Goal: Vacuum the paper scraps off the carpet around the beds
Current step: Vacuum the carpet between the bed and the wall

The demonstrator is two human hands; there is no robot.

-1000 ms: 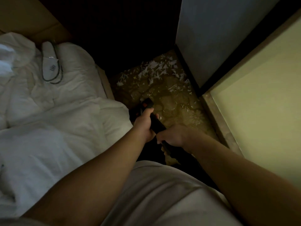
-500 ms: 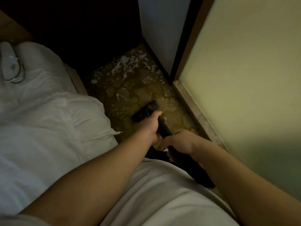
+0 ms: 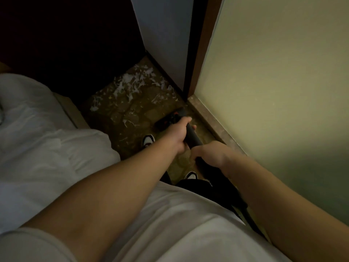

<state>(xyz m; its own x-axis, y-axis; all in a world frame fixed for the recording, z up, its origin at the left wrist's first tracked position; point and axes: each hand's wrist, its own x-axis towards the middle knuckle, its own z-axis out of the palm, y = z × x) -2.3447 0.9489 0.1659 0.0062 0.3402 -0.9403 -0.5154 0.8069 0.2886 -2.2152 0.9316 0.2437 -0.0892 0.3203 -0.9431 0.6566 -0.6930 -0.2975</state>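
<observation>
Both hands clamped on vacuum wand: left hand forward, right hand behind. Wand axis runs away-left to floor head on carpet. Paper scraps lie beyond head, along same line, far carpet corner beside bed. Left hand nearer.

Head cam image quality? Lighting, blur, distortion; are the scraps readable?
Head view: dim, underexposed; the pale yellow-green wall panel is brightest, the recess past the white duvet near black; white paper scraps stand out on the brown patterned carpet, the black vacuum wand in left hand and right hand melts into shadow; soft detail, wide-angle edge stretch.
</observation>
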